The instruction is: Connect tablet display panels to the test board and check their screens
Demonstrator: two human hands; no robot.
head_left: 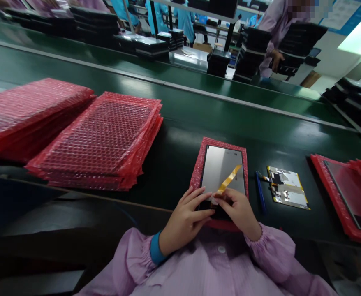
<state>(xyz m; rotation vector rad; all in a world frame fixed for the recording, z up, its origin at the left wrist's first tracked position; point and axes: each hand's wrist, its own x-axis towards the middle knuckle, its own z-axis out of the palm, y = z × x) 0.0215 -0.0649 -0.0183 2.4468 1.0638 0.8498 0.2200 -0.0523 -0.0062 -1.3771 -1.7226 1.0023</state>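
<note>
A grey display panel [220, 168] lies on a red bubble-wrap bag [199, 162] on the dark bench in front of me. A yellow flex cable [230, 179] rises from its near end. My left hand [186, 216] and my right hand [237, 207] meet at that near end, fingers pinched together on a small pale tab at the base of the flex cable. Both hands rest over the panel's lower edge and hide it.
Two stacks of red bubble-wrap bags [103, 139] sit at the left. A blue pen [260, 191] and a small circuit board [287, 187] lie right of the panel. Another panel on red wrap [347, 197] is far right. A green conveyor [199, 102] runs behind; a person [276, 37] stands beyond it.
</note>
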